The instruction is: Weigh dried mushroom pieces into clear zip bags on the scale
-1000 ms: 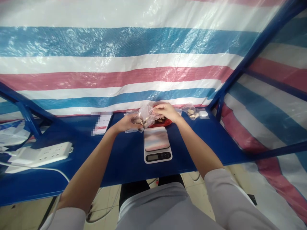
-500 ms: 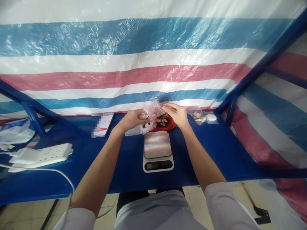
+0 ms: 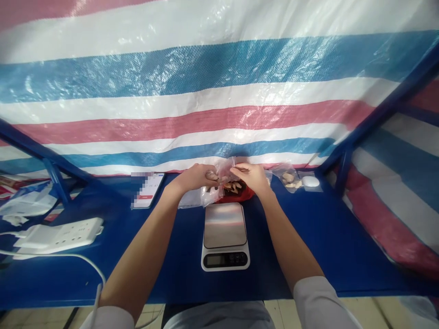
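Left hand [image 3: 198, 177] and right hand [image 3: 254, 178] face each other just right of the frame's centre, sharing a thin clear plastic bag [image 3: 224, 169] between them. The left one curls round its side, thumb below and fingers above, with pale pieces showing inside; the right one pinches its upper edge between thumb and fingertips, the other fingers loosely bent. Directly beneath the bag, a red container [image 3: 244, 196] holds brown, dried-looking slices [image 3: 233, 186]. Closer to the bottom of the frame, a white digital scale with a shiny square plate [image 3: 225, 227] rests on the blue surface [image 3: 308, 242], its display unreadable. A flat clear bag [image 3: 190, 199] lies below the left hand. Right of centre sit a clear bag of beige pieces [image 3: 290, 179] and a round white object [image 3: 310, 182]. Left of centre lies a white-screened phone [image 3: 148, 192], partly pixelated; a white power strip [image 3: 65, 236] occupies the lower left.
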Action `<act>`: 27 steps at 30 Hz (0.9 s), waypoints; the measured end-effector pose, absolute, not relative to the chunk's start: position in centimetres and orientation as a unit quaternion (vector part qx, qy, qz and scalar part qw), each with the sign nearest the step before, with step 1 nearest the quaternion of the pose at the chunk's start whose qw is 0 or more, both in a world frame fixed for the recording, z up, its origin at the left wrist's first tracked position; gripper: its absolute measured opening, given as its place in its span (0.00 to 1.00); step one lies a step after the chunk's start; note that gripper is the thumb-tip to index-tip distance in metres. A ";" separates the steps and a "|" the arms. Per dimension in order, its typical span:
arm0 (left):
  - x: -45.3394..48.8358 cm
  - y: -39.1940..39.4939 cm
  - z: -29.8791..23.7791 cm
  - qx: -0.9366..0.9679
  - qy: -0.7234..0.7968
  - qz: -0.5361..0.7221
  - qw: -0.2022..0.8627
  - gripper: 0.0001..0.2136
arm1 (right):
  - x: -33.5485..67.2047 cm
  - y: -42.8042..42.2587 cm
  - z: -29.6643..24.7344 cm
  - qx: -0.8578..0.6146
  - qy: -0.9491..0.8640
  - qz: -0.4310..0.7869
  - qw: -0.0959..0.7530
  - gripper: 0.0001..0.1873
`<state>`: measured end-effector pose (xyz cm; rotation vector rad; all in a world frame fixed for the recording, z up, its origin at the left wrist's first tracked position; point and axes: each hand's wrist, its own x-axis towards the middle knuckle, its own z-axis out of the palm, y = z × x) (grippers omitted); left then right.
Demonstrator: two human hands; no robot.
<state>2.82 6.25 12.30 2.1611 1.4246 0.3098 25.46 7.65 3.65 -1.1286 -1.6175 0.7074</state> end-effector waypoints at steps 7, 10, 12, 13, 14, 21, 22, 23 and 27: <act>2.1 6.8 12.5 0.764 0.507 0.188 0.353 0.16 | 26.6 8.4 3.3 -0.436 -0.613 0.408 0.517 0.16; 1.6 6.9 11.9 0.710 0.513 0.284 0.391 0.24 | 26.7 8.4 3.3 -0.421 -0.558 0.482 0.528 0.19; 1.5 7.0 11.3 0.681 0.524 0.339 0.382 0.29 | 26.6 8.3 3.3 -0.414 -0.530 0.517 0.530 0.20; 1.5 7.0 11.0 0.672 0.526 0.356 0.380 0.30 | 26.6 8.4 3.3 -0.412 -0.519 0.530 0.529 0.20; 1.6 6.9 10.7 0.668 0.525 0.364 0.381 0.31 | 26.6 8.4 3.3 -0.413 -0.509 0.539 0.529 0.20; 2.6 7.0 10.3 0.685 0.531 0.370 0.335 0.30 | 27.3 8.7 3.7 -0.443 -0.436 0.549 0.559 0.16; 2.7 7.1 10.3 0.690 0.531 0.365 0.329 0.30 | 27.4 8.7 3.7 -0.448 -0.431 0.545 0.562 0.15; 2.8 7.1 10.3 0.695 0.530 0.362 0.325 0.30 | 27.4 8.8 3.7 -0.452 -0.430 0.544 0.561 0.15; 2.9 7.1 10.1 0.707 0.524 0.360 0.311 0.29 | 27.3 8.8 3.3 -0.462 -0.441 0.552 0.536 0.15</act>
